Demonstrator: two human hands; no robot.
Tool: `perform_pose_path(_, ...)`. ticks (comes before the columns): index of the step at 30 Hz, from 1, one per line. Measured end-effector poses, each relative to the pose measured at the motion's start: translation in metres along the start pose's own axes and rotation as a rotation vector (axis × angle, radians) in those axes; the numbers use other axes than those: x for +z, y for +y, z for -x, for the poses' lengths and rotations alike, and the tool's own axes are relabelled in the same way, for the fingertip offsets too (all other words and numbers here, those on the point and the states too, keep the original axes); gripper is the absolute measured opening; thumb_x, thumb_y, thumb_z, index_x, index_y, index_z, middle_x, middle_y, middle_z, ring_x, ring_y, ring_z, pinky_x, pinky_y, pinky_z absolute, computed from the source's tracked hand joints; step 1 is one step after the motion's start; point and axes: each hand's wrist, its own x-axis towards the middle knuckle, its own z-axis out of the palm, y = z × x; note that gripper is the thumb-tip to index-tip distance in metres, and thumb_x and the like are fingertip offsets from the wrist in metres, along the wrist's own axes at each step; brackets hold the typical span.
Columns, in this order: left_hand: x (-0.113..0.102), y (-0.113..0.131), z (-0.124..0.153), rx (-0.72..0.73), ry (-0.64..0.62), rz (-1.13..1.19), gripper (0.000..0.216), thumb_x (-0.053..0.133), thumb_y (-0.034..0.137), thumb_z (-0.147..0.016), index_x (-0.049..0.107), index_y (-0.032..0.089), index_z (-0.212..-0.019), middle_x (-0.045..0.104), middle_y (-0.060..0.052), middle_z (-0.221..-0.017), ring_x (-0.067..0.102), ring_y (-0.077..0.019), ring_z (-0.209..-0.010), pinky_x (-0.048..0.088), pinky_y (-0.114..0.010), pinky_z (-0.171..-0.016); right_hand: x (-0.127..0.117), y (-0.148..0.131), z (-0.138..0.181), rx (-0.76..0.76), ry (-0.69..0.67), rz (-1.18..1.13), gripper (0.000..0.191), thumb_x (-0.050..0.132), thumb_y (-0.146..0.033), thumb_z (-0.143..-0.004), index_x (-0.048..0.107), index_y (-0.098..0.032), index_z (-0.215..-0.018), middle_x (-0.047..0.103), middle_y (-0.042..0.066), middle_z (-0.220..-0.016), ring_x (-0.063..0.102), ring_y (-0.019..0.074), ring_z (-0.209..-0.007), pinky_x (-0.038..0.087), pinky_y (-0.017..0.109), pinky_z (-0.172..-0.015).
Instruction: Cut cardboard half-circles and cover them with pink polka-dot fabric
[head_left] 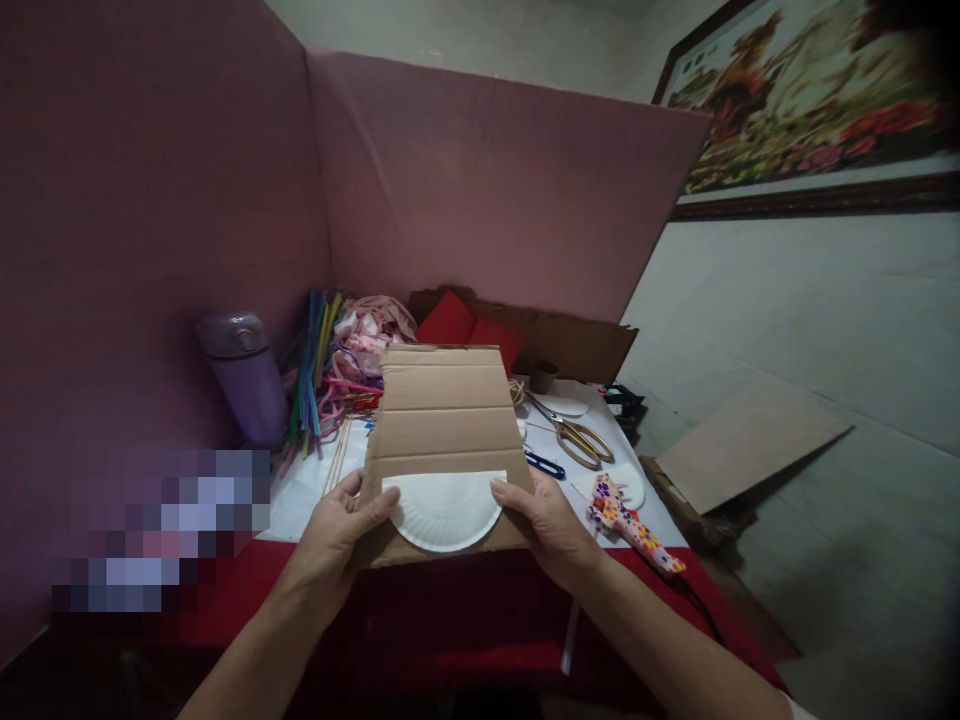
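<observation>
A brown cardboard sheet (442,415) with fold creases is held up over the table, tilted away from me. A white half paper plate (444,508) lies against its lower part, curved edge down. My left hand (341,525) grips the sheet's lower left edge, thumb pressed on the plate's left corner. My right hand (544,520) grips the lower right edge, thumb at the plate's right corner. Both hands are closed on the cardboard and the plate.
On the white table top (300,490) lie gold scissors (581,438), a small blue tool (546,464), a patterned glue gun (630,522), coloured pipe cleaners (315,370) and a purple bottle (247,380). Pink panels (487,190) wall the back and left. Loose cardboard (750,445) lies on the floor at right.
</observation>
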Motion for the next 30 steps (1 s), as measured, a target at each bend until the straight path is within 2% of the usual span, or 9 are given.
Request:
perform_pose_path(3,0.006,-0.004,0.007,0.025,-0.109,0.175,0.061,0.074,0.055,-0.060,0.063,0.020,-0.109,0.072,-0.009,-0.105,0.066,-0.0260,-0.097,0.056,-0.029,-0.072,-0.002,-0.001,-0.003,0.007,0.081,-0.018,0.041,0.070,-0.026,-0.073,0.061,-0.016,-0.111,0.071,0.008,-0.105,0.065,0.0254,-0.097,0.052,0.035,-0.078)
perform_pose_path(5,0.014,-0.015,0.014,0.082,-0.168,0.280,0.065,0.069,0.059,-0.064,0.060,0.022,-0.117,0.068,-0.009,-0.116,0.061,-0.0270,-0.108,0.054,-0.029,-0.080,-0.002,0.000,-0.004,0.013,0.112,-0.040,0.040,0.071,-0.027,-0.071,0.062,-0.015,-0.108,0.071,0.009,-0.105,0.066,0.0254,-0.093,0.052,0.035,-0.078)
perform_pose_path(7,0.023,-0.029,0.018,0.104,-0.153,0.321,0.072,0.078,0.051,-0.058,0.057,0.023,-0.121,0.071,-0.008,-0.109,0.064,-0.0285,-0.102,0.056,-0.033,-0.077,0.000,0.001,-0.004,0.018,0.135,-0.057,0.041,0.071,-0.026,-0.070,0.063,-0.014,-0.107,0.071,0.009,-0.103,0.067,0.0253,-0.090,0.052,0.035,-0.078)
perform_pose_path(9,0.033,-0.043,0.021,0.060,-0.114,0.278,0.071,0.080,0.040,-0.061,0.053,0.021,-0.124,0.073,-0.009,-0.098,0.068,-0.0284,-0.089,0.059,-0.037,-0.068,0.003,0.004,-0.003,0.022,0.148,-0.062,0.041,0.072,-0.025,-0.068,0.064,-0.013,-0.106,0.072,0.008,-0.100,0.067,0.0253,-0.089,0.052,0.035,-0.078)
perform_pose_path(14,0.047,-0.050,0.020,0.056,0.020,0.142,0.059,0.074,0.024,-0.070,0.050,0.020,-0.125,0.071,-0.008,-0.102,0.069,-0.0247,-0.082,0.059,-0.032,-0.054,0.009,0.010,-0.002,0.028,0.191,-0.054,0.039,0.074,-0.025,-0.066,0.065,-0.012,-0.101,0.074,0.008,-0.093,0.067,0.0256,-0.086,0.052,0.034,-0.074)
perform_pose_path(18,0.046,-0.049,0.019,0.027,0.051,0.124,0.051,0.072,0.022,-0.071,0.054,0.018,-0.118,0.072,-0.006,-0.097,0.070,-0.0219,-0.075,0.059,-0.031,-0.053,0.009,0.014,-0.003,0.022,0.224,-0.049,0.037,0.075,-0.025,-0.064,0.066,-0.012,-0.098,0.074,0.008,-0.087,0.067,0.0259,-0.084,0.052,0.034,-0.072)
perform_pose_path(24,0.046,-0.050,0.018,0.009,0.105,0.131,0.048,0.076,0.022,-0.065,0.059,0.017,-0.110,0.075,-0.005,-0.089,0.071,-0.0234,-0.071,0.059,-0.031,-0.050,0.010,0.016,-0.003,0.022,0.244,-0.054,0.036,0.075,-0.028,-0.064,0.066,-0.013,-0.095,0.074,0.008,-0.086,0.068,0.0259,-0.082,0.052,0.034,-0.071)
perform_pose_path(30,0.043,-0.049,0.014,-0.032,0.093,0.146,0.039,0.078,0.022,-0.064,0.063,0.013,-0.099,0.076,-0.006,-0.086,0.071,-0.0223,-0.070,0.059,-0.029,-0.051,0.010,0.016,-0.004,0.021,0.258,-0.052,0.037,0.076,-0.027,-0.063,0.065,-0.013,-0.095,0.074,0.008,-0.087,0.068,0.0261,-0.082,0.053,0.034,-0.071)
